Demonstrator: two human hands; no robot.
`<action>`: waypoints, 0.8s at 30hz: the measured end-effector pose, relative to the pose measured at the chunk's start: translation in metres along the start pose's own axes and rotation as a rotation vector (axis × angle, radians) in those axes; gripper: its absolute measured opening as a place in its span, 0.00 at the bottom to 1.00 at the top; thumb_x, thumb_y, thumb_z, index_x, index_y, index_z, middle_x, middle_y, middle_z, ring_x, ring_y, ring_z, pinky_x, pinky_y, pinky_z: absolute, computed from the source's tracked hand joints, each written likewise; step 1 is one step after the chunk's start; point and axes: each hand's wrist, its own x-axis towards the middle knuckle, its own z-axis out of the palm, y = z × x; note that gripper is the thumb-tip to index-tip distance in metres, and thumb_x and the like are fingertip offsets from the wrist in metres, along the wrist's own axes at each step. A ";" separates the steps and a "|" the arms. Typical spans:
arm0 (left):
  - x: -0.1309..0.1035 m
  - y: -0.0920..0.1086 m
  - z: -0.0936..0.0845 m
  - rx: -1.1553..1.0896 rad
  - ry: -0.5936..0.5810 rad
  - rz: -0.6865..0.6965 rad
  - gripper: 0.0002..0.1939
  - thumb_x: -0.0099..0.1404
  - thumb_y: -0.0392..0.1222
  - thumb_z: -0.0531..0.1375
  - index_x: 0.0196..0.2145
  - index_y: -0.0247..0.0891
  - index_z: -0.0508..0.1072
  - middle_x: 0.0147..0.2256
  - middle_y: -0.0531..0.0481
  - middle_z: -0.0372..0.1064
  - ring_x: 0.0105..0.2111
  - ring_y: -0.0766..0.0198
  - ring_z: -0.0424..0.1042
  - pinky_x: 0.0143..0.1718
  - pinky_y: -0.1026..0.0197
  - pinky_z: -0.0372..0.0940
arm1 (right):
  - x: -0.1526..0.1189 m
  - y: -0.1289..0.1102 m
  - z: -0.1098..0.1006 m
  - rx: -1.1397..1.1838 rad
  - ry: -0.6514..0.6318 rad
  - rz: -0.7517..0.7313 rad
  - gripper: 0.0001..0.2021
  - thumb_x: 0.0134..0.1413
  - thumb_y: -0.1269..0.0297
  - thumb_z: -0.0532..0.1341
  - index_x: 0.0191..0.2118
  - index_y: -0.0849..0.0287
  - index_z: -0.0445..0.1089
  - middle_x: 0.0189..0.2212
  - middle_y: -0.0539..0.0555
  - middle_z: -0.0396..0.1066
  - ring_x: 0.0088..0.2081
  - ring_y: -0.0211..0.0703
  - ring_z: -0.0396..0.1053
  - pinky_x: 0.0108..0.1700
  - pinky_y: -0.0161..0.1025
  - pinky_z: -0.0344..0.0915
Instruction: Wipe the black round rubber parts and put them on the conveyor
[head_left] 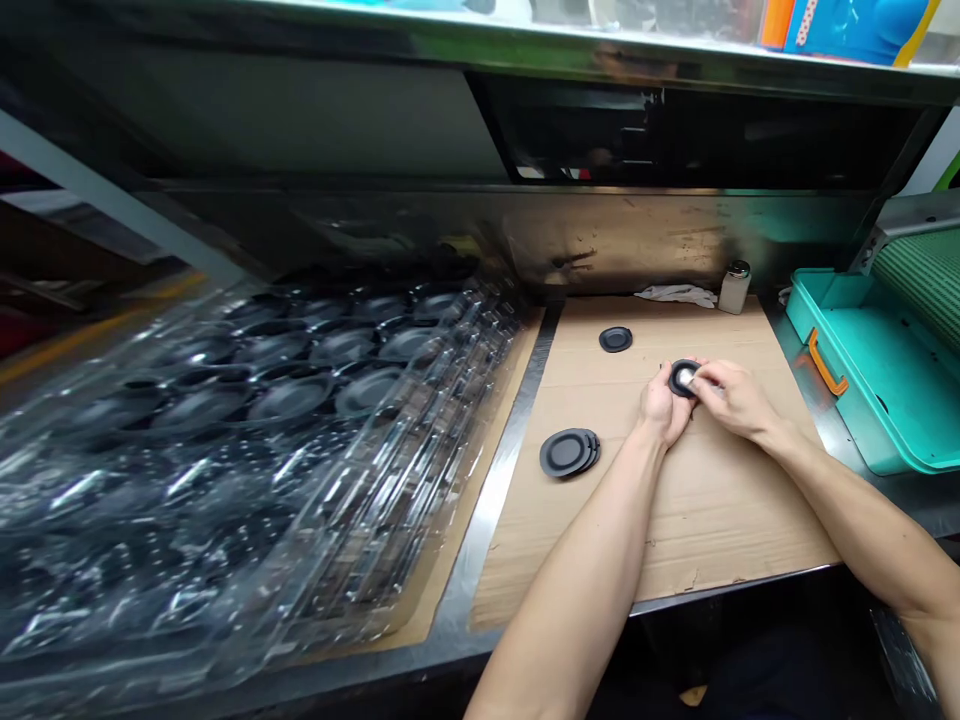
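Two bare forearms (592,570) reach in from the lower edge over a sheet of cardboard (727,520) on a metal table (487,520). The left hand (664,405) has its fingers closed around the rim of a black disc (677,380), held above the cardboard, right of its middle. The right hand (731,395) has its fingers pinching a white wad (688,378) at the disc's face; its material is too small to tell. Near the left forearm lies an overlapping stack (565,454) of similar discs, and a single disc (616,340) lies flat farther back. A capped bottle (734,288) stands at the cardboard's far edge, beside a crumpled cloth (677,294). To the right sits a green box (859,400) with an orange handle (826,364); to the left, blurred clear trays (420,480) hold rows of dark round pieces (289,400).
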 end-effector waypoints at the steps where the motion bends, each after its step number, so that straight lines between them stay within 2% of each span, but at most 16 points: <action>1: 0.001 0.002 0.000 -0.027 0.021 0.018 0.24 0.80 0.46 0.43 0.37 0.33 0.74 0.39 0.38 0.79 0.48 0.54 0.79 0.52 0.53 0.72 | 0.001 0.005 -0.006 0.024 0.042 0.039 0.13 0.70 0.56 0.52 0.41 0.55 0.71 0.38 0.55 0.77 0.40 0.47 0.74 0.43 0.41 0.67; 3: 0.003 0.006 0.000 -0.068 0.046 0.043 0.24 0.80 0.46 0.43 0.38 0.33 0.74 0.40 0.38 0.79 0.46 0.54 0.80 0.47 0.54 0.73 | 0.010 0.019 -0.022 0.064 0.131 0.156 0.15 0.71 0.52 0.50 0.45 0.55 0.69 0.37 0.55 0.77 0.37 0.46 0.74 0.40 0.40 0.67; 5: 0.003 0.007 0.001 -0.076 0.048 0.040 0.22 0.79 0.47 0.44 0.40 0.32 0.73 0.42 0.36 0.79 0.46 0.53 0.80 0.44 0.55 0.74 | 0.029 0.034 -0.041 0.025 0.230 0.273 0.15 0.69 0.51 0.52 0.44 0.55 0.69 0.36 0.55 0.78 0.36 0.47 0.75 0.40 0.40 0.67; 7: 0.003 0.006 0.002 -0.069 0.058 0.021 0.21 0.79 0.46 0.45 0.43 0.32 0.74 0.44 0.35 0.79 0.46 0.53 0.80 0.43 0.55 0.74 | 0.059 0.051 -0.062 -0.126 0.317 0.322 0.14 0.67 0.52 0.54 0.44 0.55 0.71 0.38 0.57 0.79 0.39 0.50 0.75 0.44 0.42 0.67; 9: 0.002 0.005 0.003 -0.069 0.071 0.007 0.20 0.79 0.46 0.46 0.47 0.31 0.73 0.45 0.34 0.79 0.47 0.52 0.80 0.44 0.54 0.74 | 0.094 0.068 -0.083 -0.290 0.338 0.329 0.15 0.66 0.55 0.54 0.46 0.56 0.74 0.42 0.61 0.79 0.44 0.54 0.75 0.49 0.45 0.67; 12: 0.001 0.004 0.004 -0.082 0.065 -0.001 0.20 0.79 0.46 0.46 0.48 0.31 0.73 0.45 0.33 0.79 0.47 0.52 0.80 0.45 0.52 0.75 | 0.145 0.092 -0.106 -0.425 0.249 0.339 0.16 0.66 0.58 0.55 0.49 0.58 0.77 0.47 0.65 0.79 0.49 0.60 0.74 0.53 0.50 0.67; 15: 0.000 0.005 0.004 -0.090 0.049 -0.008 0.19 0.79 0.46 0.47 0.45 0.31 0.73 0.44 0.34 0.79 0.46 0.53 0.80 0.45 0.54 0.75 | 0.178 0.109 -0.112 -0.498 0.065 0.338 0.15 0.64 0.60 0.58 0.48 0.58 0.80 0.48 0.65 0.79 0.51 0.59 0.74 0.54 0.49 0.68; 17: 0.000 0.005 0.005 -0.097 0.044 -0.003 0.19 0.79 0.47 0.47 0.44 0.31 0.72 0.44 0.33 0.79 0.45 0.53 0.81 0.44 0.54 0.74 | 0.189 0.116 -0.110 -0.529 -0.049 0.327 0.14 0.63 0.63 0.60 0.47 0.57 0.81 0.47 0.63 0.79 0.50 0.57 0.75 0.54 0.46 0.69; 19: 0.001 0.005 0.006 -0.102 0.041 0.002 0.19 0.79 0.46 0.48 0.43 0.31 0.72 0.43 0.33 0.79 0.44 0.53 0.81 0.44 0.54 0.74 | 0.195 0.120 -0.108 -0.541 -0.102 0.317 0.13 0.61 0.65 0.61 0.46 0.56 0.81 0.46 0.61 0.80 0.49 0.55 0.76 0.53 0.45 0.69; 24: 0.000 0.005 0.006 -0.088 0.053 -0.006 0.18 0.79 0.45 0.47 0.43 0.32 0.72 0.42 0.35 0.79 0.41 0.56 0.81 0.41 0.57 0.74 | 0.203 0.121 -0.113 -0.522 -0.098 0.290 0.10 0.59 0.66 0.63 0.42 0.56 0.82 0.43 0.61 0.81 0.44 0.52 0.76 0.49 0.43 0.69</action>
